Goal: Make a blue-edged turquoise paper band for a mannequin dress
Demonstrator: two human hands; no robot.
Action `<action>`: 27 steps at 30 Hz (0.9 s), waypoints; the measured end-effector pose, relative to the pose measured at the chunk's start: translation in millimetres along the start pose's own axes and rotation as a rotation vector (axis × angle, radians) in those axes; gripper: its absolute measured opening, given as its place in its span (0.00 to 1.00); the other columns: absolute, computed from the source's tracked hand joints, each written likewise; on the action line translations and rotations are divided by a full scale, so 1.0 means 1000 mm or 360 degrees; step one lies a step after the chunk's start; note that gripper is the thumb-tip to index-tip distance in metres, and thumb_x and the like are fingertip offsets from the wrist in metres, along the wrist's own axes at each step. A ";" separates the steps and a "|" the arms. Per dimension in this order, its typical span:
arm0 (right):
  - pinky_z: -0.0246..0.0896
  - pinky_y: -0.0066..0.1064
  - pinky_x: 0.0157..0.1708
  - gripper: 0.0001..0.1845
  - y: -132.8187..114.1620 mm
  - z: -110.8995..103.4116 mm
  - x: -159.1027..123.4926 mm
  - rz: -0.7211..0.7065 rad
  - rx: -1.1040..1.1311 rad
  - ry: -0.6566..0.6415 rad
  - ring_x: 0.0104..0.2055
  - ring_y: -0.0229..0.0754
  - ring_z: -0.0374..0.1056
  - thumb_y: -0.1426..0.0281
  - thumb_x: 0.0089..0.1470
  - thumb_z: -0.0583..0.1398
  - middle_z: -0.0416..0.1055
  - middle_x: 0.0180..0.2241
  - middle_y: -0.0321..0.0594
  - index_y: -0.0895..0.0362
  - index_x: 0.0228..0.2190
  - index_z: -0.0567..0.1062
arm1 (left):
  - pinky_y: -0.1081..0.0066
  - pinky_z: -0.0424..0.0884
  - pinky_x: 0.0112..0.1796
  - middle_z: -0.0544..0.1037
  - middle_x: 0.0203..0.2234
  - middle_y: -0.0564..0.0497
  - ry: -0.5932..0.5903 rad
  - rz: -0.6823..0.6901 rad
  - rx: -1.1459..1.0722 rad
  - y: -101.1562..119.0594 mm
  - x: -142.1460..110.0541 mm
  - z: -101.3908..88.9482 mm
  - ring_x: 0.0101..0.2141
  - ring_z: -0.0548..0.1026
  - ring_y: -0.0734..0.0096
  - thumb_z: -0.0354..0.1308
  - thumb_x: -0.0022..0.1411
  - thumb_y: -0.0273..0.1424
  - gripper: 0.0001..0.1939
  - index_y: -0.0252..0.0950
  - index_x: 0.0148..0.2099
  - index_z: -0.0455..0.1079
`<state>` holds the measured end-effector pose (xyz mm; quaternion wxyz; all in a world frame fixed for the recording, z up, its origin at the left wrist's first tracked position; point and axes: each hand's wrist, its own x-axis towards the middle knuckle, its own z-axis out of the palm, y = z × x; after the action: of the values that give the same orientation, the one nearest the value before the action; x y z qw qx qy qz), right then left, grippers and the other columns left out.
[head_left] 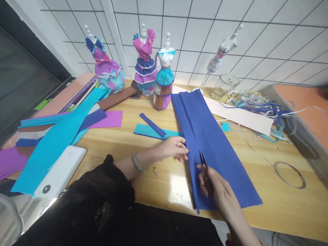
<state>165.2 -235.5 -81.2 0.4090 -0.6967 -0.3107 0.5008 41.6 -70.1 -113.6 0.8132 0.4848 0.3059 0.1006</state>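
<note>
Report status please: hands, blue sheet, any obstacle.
Right hand holding scissors over blue sheet; left hand at its left edge. Sheet creased, on table. Teal strip near left hand, apparently not blocking.

a light wooden table (pixel 274 210) lies under both hands. beneath the right hand (pixel 217 186), a broad dark blue sheet (pixel 217 136) is spread on it. just beyond the left hand (pixel 176 148) is a turquoise strip (pixel 140 129); farther beyond stands a mannequin (pixel 167 75) in a skirt. beyond and right of the right hand lie tangled ribbons (pixel 253 99), with a thin ring (pixel 285 163) nearer.
</note>
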 end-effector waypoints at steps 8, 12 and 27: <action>0.58 0.31 0.28 0.26 -0.008 -0.002 -0.007 0.0116 -0.0164 -0.0237 0.17 0.36 0.59 0.50 0.58 0.46 0.63 0.17 0.30 0.57 0.34 0.70 | 0.76 0.68 0.24 0.76 0.22 0.50 -0.0085 -0.0055 0.0109 0.008 -0.004 -0.003 0.19 0.73 0.77 0.64 0.51 0.36 0.16 0.32 0.34 0.63; 0.58 0.30 0.28 0.25 -0.008 0.000 -0.006 0.0153 -0.0185 -0.0256 0.16 0.36 0.59 0.50 0.58 0.45 0.62 0.15 0.30 0.56 0.29 0.70 | 0.76 0.67 0.23 0.76 0.21 0.50 -0.0110 -0.0060 0.0160 0.007 -0.003 -0.005 0.19 0.73 0.77 0.63 0.52 0.38 0.16 0.32 0.32 0.63; 0.54 0.28 0.21 0.25 -0.003 0.010 0.000 0.0120 -0.0232 -0.0157 0.14 0.34 0.57 0.50 0.58 0.46 0.61 0.14 0.29 0.58 0.33 0.69 | 0.78 0.66 0.21 0.73 0.20 0.53 -0.0181 -0.0020 0.0024 0.007 -0.003 -0.005 0.19 0.72 0.77 0.64 0.50 0.30 0.14 0.33 0.33 0.60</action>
<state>155.3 -231.5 -79.9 0.3222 -0.7102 -0.3399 0.5256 37.5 -64.3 -108.0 0.8262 0.4939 0.2631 0.0654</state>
